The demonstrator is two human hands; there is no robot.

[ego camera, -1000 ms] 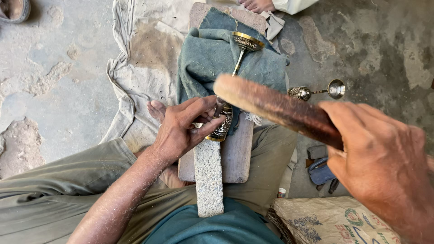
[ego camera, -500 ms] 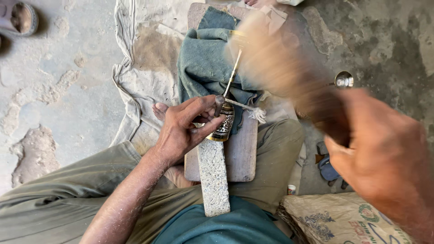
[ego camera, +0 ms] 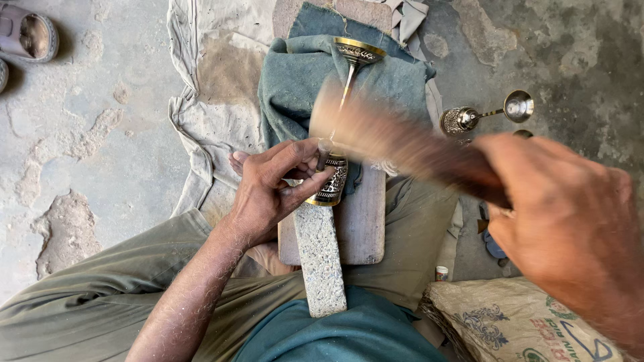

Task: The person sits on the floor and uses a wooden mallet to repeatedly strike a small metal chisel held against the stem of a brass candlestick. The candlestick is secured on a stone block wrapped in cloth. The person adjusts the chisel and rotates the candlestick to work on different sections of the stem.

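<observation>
left hand [ego camera: 272, 191] pinches the engraved brass goblet [ego camera: 333, 175] against the stone block [ego camera: 320, 258], steadying it over the teal cloth [ego camera: 295, 87]; right hand [ego camera: 570, 221], fingers wrapped shut, holds a blurred wooden mallet [ego camera: 396, 144] over it

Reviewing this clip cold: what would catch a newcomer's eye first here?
First, the blurred wooden mallet swung by the right hand across the middle of the frame. Under it, the left hand steadies an engraved brass goblet lying on a teal cloth over a wooden board in the person's lap. A second, silvery goblet lies on the concrete floor to the right.
</observation>
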